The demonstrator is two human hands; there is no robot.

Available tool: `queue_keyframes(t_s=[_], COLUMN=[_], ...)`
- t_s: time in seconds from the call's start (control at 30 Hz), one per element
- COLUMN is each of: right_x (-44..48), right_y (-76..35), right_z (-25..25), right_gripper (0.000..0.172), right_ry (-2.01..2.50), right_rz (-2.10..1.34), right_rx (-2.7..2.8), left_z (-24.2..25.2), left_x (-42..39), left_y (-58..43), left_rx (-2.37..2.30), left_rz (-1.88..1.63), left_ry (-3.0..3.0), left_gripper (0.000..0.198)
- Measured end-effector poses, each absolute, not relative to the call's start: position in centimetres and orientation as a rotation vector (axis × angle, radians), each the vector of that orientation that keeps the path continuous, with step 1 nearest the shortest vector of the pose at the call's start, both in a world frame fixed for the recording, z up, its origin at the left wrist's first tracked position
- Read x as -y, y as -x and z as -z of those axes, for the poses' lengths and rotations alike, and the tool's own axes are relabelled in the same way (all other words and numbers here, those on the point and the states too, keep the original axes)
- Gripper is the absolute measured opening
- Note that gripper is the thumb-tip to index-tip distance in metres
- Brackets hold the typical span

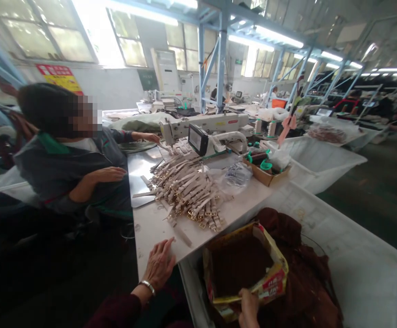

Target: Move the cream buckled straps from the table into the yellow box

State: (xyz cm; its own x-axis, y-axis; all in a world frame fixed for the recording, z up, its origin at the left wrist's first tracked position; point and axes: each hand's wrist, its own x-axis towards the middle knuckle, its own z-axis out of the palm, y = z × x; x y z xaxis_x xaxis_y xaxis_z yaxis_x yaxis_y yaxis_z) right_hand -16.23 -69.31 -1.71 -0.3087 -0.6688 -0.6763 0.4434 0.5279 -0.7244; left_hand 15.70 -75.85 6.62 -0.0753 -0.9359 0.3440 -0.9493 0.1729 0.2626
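Grasps with the right hand (249,306) the near rim of an open yellow box (276,277), just ahead of that hand, with brown cloth (307,273) to its right. Has the left hand (160,263) released and loosely extended at the near edge of the table (146,232). Faces a loose strap (183,236) just off the left fingertips and a heap of buckled straps (188,189) farther ahead.

Straps (188,187): pale beige; buckles (202,225): gold-toned. Box (273,281): yellow with red patches and white lettering (lettering too blurred to read). Cloth (304,273): dark reddish brown, appears plain. Bin (352,232): white. Table (153,228): off-white. Wearer's sleeve (116,312): deep maroon; bracelet (147,286): silver. Co-worker's jacket (68,171): grey, green collar (53,143). Wall sign (59,78): red over yellow. Steel frame (223,54): light blue.
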Motion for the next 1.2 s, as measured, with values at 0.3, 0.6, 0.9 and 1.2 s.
queue_keyframes(t_s=[0.3,0.6,0.9,1.2], right_x=[73.1,78.0,78.0,78.3], right_y=[14.2,11.3,11.3,12.6], right_z=[-2.7,-4.5,-5.8,-5.5], right_gripper=[0.047,0.026,0.026,0.028], right_ry=[0.144,0.049,0.024,0.008], right_rz=[1.159,1.052,1.119,1.16], right_rx=[-1.615,-1.663,-1.611,-1.621], left_z=[-10.6,-14.7,-23.0,-17.9], left_x=[84.7,90.6,104.5,105.5], left_y=[-18.2,-17.1,-11.6,-9.2], left_rx=[2.35,2.505,2.315,2.588], left_rz=[-0.139,0.251,0.188,0.254], left_ry=[-1.565,-1.387,-2.03,-1.906], left_gripper=[0.057,0.015,0.06,0.096])
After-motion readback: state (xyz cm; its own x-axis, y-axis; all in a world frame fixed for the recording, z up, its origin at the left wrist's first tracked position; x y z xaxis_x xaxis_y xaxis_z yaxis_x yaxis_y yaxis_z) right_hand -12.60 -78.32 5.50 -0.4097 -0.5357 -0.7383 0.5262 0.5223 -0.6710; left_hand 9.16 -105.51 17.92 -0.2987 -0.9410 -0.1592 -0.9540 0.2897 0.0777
